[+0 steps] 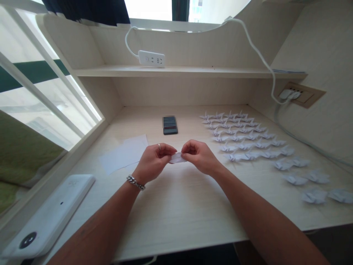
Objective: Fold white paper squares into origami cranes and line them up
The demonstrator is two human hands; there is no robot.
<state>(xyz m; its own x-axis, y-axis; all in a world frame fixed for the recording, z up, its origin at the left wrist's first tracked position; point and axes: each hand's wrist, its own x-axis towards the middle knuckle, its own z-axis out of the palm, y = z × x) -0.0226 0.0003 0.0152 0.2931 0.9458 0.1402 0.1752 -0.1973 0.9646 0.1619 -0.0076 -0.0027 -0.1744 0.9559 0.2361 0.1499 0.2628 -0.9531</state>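
Note:
Both my hands pinch a small folded piece of white paper (177,158) above the middle of the desk. My left hand (154,160), with a ring and a chain bracelet, grips its left end between thumb and fingers. At the right end, the thumb and fingertips of my right hand (200,156) are closed on it. The fingers partly cover the paper, so its exact folded shape is hard to make out. To the right stand rows of folded white paper cranes (245,136). White paper sheets (124,152) lie left of my hands.
A dark phone-like object (170,126) lies beyond my hands. A long white device (52,217) rests at the left front. Several looser folded papers (314,195) lie at the right front. A white power strip (151,59) stands on the shelf (190,72); a cable (256,48) hangs at right.

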